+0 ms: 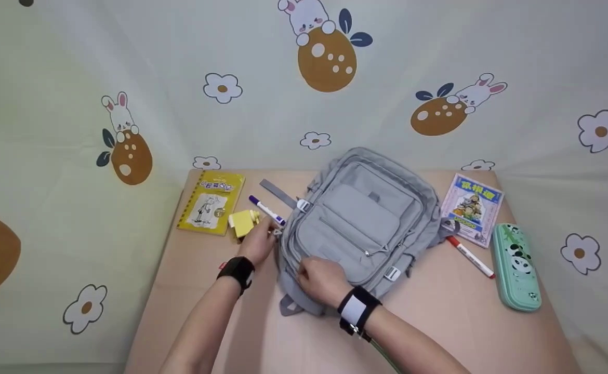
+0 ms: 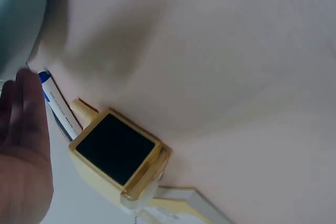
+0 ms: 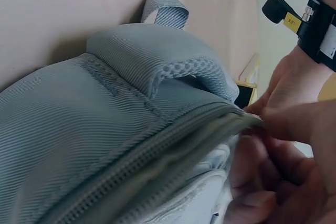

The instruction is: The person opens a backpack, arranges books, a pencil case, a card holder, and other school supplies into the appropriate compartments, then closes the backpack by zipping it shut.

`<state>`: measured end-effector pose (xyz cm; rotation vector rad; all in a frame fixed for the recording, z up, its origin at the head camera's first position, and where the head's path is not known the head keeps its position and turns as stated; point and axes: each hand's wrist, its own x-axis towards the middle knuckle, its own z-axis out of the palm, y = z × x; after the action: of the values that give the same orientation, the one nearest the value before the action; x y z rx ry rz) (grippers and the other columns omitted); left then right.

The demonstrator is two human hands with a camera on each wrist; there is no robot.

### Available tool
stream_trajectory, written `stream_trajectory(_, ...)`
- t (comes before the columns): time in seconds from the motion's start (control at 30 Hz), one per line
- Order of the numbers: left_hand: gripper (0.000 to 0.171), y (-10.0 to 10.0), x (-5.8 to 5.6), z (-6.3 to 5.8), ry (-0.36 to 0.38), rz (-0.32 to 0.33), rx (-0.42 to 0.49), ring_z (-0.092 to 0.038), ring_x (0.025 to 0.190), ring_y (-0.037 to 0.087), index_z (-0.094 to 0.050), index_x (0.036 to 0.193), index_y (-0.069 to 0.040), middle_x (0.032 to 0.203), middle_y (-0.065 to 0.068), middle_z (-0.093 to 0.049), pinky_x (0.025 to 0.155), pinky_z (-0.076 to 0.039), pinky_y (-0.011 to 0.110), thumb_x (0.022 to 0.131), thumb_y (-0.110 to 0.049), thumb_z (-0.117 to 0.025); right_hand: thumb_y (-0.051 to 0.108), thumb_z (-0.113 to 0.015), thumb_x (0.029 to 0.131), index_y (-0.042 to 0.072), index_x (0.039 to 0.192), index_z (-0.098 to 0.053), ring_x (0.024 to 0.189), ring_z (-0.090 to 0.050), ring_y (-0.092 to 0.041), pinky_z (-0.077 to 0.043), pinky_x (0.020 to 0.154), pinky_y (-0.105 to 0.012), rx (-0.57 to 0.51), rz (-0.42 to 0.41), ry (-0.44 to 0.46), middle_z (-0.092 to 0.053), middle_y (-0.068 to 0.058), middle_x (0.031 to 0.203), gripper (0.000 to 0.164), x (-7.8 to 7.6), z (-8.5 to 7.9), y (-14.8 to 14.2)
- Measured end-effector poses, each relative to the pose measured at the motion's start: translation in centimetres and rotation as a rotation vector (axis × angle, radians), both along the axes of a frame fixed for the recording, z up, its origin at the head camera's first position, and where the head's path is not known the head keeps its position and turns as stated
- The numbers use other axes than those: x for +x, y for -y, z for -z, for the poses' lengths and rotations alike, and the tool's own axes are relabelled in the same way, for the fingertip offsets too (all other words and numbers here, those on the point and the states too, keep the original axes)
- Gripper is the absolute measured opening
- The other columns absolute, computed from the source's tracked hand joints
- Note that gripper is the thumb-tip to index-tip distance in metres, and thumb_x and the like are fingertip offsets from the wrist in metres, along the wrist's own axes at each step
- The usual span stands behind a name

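Zipping appears unfinished: the gray backpack lies on the counter, its zipper parted, the fingers of the right hand grasping its edge (for the left hand, cannot tell), with the panda pencil case and yellow notebook outside.

My head feed looks forward and down at the table; my 2 wrist feeds sit way closer, the right 1 sharing the backpack.
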<state>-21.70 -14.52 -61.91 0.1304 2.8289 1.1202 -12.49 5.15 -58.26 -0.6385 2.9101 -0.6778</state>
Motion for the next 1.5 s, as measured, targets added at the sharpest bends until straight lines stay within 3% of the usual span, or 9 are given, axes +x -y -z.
stream_trajectory(0.2, 0.011, 0.3, 0.9, 0.2, 0.047, 0.012, 0.064, -0.055, 0.087, 0.019, -0.050, 0.092, -0.015, 0.092, 0.003, -0.059, 0.078, -0.044, 0.036, 0.089, -0.007, -0.057, 0.020, -0.068, 0.075, 0.018, 0.079, -0.063, 0.058, -0.053, -0.011, -0.042, 0.048, -0.029, 0.072, -0.069, 0.051, -0.057, 0.009, 0.068, 0.007, 1.1, 0.9, -0.6)
stream_trajectory(0.37, 0.011, 0.7, 2.0, 0.3, 0.034, 0.051, 0.052, -0.057, 0.082, 0.018, -0.050, 0.092, -0.014, 0.091, 0.003, -0.059, 0.074, -0.046, 0.036, 0.089, -0.006, -0.057, 0.010, -0.063, 0.076, 0.019, 0.067, -0.051, 0.055, -0.052, -0.016, -0.041, 0.050, -0.034, 0.138, -0.072, -0.010, -0.051, 0.006, 0.060, 0.017, 2.1, 1.8, -1.9)
stream_trajectory(0.53, 0.013, 0.5, 2.8, 0.4, 0.034, 0.067, 0.052, -0.057, 0.082, 0.017, -0.050, 0.092, -0.016, 0.090, 0.000, -0.060, 0.075, -0.047, 0.035, 0.088, -0.009, -0.059, 0.005, -0.062, 0.075, 0.017, 0.067, -0.048, 0.056, -0.055, -0.020, -0.044, 0.050, -0.036, 0.162, -0.070, -0.066, -0.054, 0.002, 0.061, 0.020, 2.5, 2.5, -3.2)
stream_trajectory(0.87, 0.014, -1.0, 3.6, 0.2, 0.034, 0.137, -0.009, -0.056, 0.082, 0.015, -0.049, 0.093, -0.018, 0.089, -0.001, -0.061, 0.074, -0.045, 0.036, 0.087, -0.010, -0.059, -0.003, -0.059, 0.073, 0.012, 0.076, -0.054, 0.066, -0.058, -0.025, -0.048, 0.061, -0.039, 0.218, -0.051, -0.029, -0.058, -0.005, 0.070, 0.016, 1.7, 2.2, -5.9)
stream_trajectory(1.13, 0.013, -2.1, 3.7, 0.4, 0.018, 0.170, -0.061, -0.058, 0.087, 0.014, -0.050, 0.094, -0.018, 0.094, -0.001, -0.062, 0.077, -0.046, 0.035, 0.088, -0.013, -0.060, -0.003, -0.059, 0.072, 0.015, 0.069, -0.051, 0.062, -0.056, -0.023, -0.047, 0.057, -0.038, 0.268, -0.006, -0.015, -0.055, -0.001, 0.065, 0.019, 0.9, 2.2, -7.5)
stream_trajectory(1.23, 0.013, -2.2, 3.8, 0.4, 0.032, 0.163, -0.059, -0.058, 0.087, 0.014, -0.050, 0.094, -0.019, 0.094, -0.002, -0.062, 0.077, -0.046, 0.035, 0.088, -0.012, -0.059, 0.002, -0.060, 0.070, 0.016, 0.065, -0.050, 0.055, -0.052, -0.020, -0.044, 0.050, -0.037, 0.269, -0.026, 0.049, -0.053, 0.001, 0.060, 0.018, 0.8, 1.3, -7.2)
stream_trajectory(1.3, 0.013, -2.1, 3.8, 0.5, 0.035, 0.163, -0.057, -0.058, 0.088, 0.015, -0.051, 0.094, -0.019, 0.094, -0.002, -0.062, 0.078, -0.046, 0.035, 0.088, -0.012, -0.059, 0.013, -0.062, 0.075, 0.017, 0.059, -0.049, 0.049, -0.048, -0.018, -0.039, 0.044, -0.037, 0.249, -0.025, 0.078, -0.049, 0.003, 0.055, 0.021, 0.6, 0.4, -6.6)
stream_trajectory(1.43, 0.013, -2.1, 3.7, 0.5, 0.034, 0.166, -0.049, -0.058, 0.089, 0.015, -0.051, 0.094, -0.019, 0.095, -0.001, -0.062, 0.079, -0.046, 0.035, 0.088, -0.012, -0.059, 0.036, -0.065, 0.080, 0.019, 0.055, -0.047, 0.044, -0.043, -0.015, -0.033, 0.039, -0.034, 0.204, -0.005, 0.047, -0.044, 0.006, 0.050, 0.036, -0.6, -0.9, -4.3)
stream_trajectory(1.5, 0.013, -2.2, 3.7, 0.5, 0.030, 0.168, -0.046, -0.058, 0.090, 0.016, -0.051, 0.095, -0.018, 0.096, 0.000, -0.062, 0.080, -0.046, 0.035, 0.088, -0.010, -0.059, 0.038, -0.065, 0.080, 0.019, 0.056, -0.049, 0.045, -0.044, -0.014, -0.034, 0.040, -0.033, 0.188, 0.003, 0.029, -0.045, 0.006, 0.052, 0.035, -1.4, -1.2, -2.8)
